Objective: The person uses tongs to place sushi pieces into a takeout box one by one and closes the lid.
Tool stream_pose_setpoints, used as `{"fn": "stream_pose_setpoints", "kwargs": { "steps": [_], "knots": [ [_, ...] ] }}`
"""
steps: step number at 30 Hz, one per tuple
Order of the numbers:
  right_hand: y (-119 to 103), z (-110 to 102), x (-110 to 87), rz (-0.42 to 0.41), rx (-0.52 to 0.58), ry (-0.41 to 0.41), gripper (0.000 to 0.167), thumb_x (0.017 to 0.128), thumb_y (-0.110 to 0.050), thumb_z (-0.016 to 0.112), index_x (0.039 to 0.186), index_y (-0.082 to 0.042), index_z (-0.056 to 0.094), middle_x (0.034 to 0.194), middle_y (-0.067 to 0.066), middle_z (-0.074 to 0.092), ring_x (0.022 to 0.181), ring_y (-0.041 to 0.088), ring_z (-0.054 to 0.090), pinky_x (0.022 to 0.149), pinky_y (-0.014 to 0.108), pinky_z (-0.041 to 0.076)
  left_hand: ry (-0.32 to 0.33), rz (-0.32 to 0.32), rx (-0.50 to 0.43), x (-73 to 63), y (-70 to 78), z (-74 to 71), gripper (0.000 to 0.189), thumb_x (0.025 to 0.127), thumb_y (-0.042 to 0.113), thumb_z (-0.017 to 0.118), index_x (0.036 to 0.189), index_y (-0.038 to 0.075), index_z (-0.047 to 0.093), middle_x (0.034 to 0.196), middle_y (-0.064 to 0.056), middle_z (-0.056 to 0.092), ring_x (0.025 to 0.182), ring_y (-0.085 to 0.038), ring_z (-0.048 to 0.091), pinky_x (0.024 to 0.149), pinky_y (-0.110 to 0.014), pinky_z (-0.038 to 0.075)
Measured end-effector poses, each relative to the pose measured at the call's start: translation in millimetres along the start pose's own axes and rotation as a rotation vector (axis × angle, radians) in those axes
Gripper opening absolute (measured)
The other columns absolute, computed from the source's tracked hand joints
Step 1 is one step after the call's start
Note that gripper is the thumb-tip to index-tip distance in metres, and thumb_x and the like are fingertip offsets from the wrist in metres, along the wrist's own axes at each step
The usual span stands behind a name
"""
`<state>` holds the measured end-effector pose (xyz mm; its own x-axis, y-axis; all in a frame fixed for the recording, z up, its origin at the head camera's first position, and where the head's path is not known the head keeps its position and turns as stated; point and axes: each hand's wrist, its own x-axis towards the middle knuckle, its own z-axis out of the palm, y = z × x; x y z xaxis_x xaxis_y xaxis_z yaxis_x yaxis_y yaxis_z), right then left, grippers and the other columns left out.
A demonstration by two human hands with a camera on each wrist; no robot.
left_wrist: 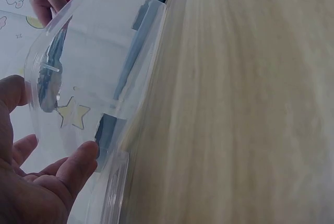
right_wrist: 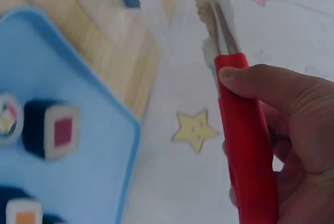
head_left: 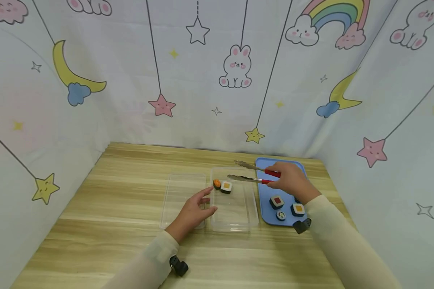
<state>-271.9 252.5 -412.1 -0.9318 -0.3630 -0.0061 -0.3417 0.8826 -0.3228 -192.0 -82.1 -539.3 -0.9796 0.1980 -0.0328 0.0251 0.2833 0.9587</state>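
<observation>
My right hand [head_left: 292,180] grips a pair of tongs [head_left: 267,182] by the red handles, over the far part of a blue tray [head_left: 268,214]. The metal arms point left, spread apart above a clear plastic box [head_left: 233,229], with nothing between them. Inside the box, an orange-topped sushi piece [head_left: 217,184] sits beside a square roll with a yellow centre [head_left: 226,187]. At the box's left wall is my left hand [head_left: 191,210], fingers loosely spread. In the left wrist view its fingertips [left_wrist: 86,153] lie at the clear wall; firm contact is hard to tell.
On the tray are a red-centred roll [head_left: 276,202], a yellow-centred roll [head_left: 298,209] and a small round roll [head_left: 281,216]; another dark piece is partly hidden by the right arm. A clear lid-like piece [head_left: 170,192] lies left of the box. A printed curtain [head_left: 202,128] surrounds the wooden table [head_left: 105,200].
</observation>
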Motion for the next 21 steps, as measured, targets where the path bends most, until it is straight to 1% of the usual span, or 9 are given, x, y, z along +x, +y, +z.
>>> {"fn": "stream_pose_setpoints", "kwargs": {
  "steps": [2, 4, 8, 14, 19, 21],
  "knots": [
    [15, -6, -8.7, 0.033, 0.008, 0.025, 0.054, 0.085, -0.028, 0.087, 0.133, -0.010, 0.071, 0.124, 0.012, 0.070, 0.103, 0.032, 0.065, 0.085, 0.048, 0.057, 0.002, -0.002, 0.000, 0.2, 0.4, 0.4, 0.070, 0.094, 0.023, 0.079, 0.157, 0.020, 0.048, 0.157, -0.011, 0.048, 0.136, -0.033, 0.055, 0.096, -0.049, 0.056],
    [31, -10, -18.3, 0.074, 0.030, 0.042, 0.054, 0.085, -0.027, 0.086, 0.133, -0.008, 0.071, 0.123, 0.014, 0.069, 0.103, 0.033, 0.064, 0.084, 0.048, 0.058, 0.006, -0.001, 0.000, 0.5, 0.6, 0.8, 0.070, 0.094, 0.022, 0.079, 0.157, 0.020, 0.049, 0.156, -0.012, 0.049, 0.135, -0.033, 0.056, 0.096, -0.049, 0.056],
    [63, -18, -41.1, 0.155, 0.065, 0.057, 0.054, 0.085, -0.025, 0.086, 0.132, -0.002, 0.070, 0.118, 0.018, 0.069, 0.099, 0.034, 0.063, 0.080, 0.047, 0.059, 0.008, -0.004, -0.006, -0.1, 1.5, 0.7, 0.070, 0.094, 0.022, 0.079, 0.157, 0.019, 0.048, 0.156, -0.013, 0.048, 0.135, -0.034, 0.056, 0.096, -0.049, 0.056],
    [102, -21, -82.9, 0.270, 0.055, 0.026, 0.059, 0.086, -0.028, 0.085, 0.133, 0.003, 0.068, 0.119, 0.026, 0.066, 0.098, 0.037, 0.062, 0.079, 0.050, 0.058, 0.008, -0.004, -0.019, 0.1, 1.6, 0.8, 0.070, 0.094, 0.020, 0.079, 0.157, 0.019, 0.048, 0.156, -0.015, 0.048, 0.135, -0.033, 0.056, 0.095, -0.048, 0.056],
    [130, -19, -119.0, 0.345, 0.033, 0.005, 0.061, 0.084, -0.032, 0.085, 0.129, 0.005, 0.068, 0.117, 0.029, 0.066, 0.095, 0.039, 0.061, 0.076, 0.050, 0.055, 0.002, 0.001, -0.024, 0.8, 1.6, 1.2, 0.070, 0.094, 0.021, 0.079, 0.157, 0.019, 0.047, 0.157, -0.016, 0.048, 0.135, -0.034, 0.056, 0.096, -0.048, 0.056],
    [139, -19, -131.2, 0.362, 0.030, 0.003, 0.062, 0.083, -0.034, 0.086, 0.128, 0.005, 0.069, 0.117, 0.030, 0.066, 0.095, 0.039, 0.061, 0.075, 0.050, 0.054, 0.001, -0.002, -0.028, 0.7, 1.9, 1.4, 0.070, 0.094, 0.021, 0.079, 0.157, 0.019, 0.047, 0.157, -0.016, 0.048, 0.135, -0.035, 0.056, 0.096, -0.049, 0.056]
  ]
}}
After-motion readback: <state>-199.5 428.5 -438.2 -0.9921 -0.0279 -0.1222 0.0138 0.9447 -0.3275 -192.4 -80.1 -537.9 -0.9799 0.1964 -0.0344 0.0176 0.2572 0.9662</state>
